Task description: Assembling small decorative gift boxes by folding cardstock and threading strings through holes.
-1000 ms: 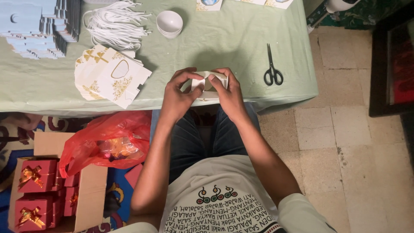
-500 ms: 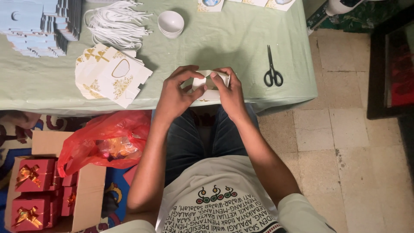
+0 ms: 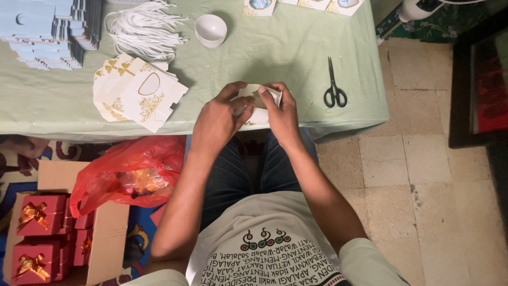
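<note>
Both hands meet at the near edge of the green-clothed table, folding a small white and gold cardboard box. My left hand grips its left side with the thumb on top. My right hand pinches its right flap between fingers and thumb. Most of the box is hidden behind the fingers. To the left lies a stack of flat white box blanks with gold print.
Black scissors lie right of the hands. White bowls, a bundle of white cords and pale blue card stacks sit further back. On the floor left are a red plastic bag and a carton of red gift boxes.
The hands have kept working the same box, turning it slightly; the right flap now sticks up between the right fingers. Nothing else has moved.
</note>
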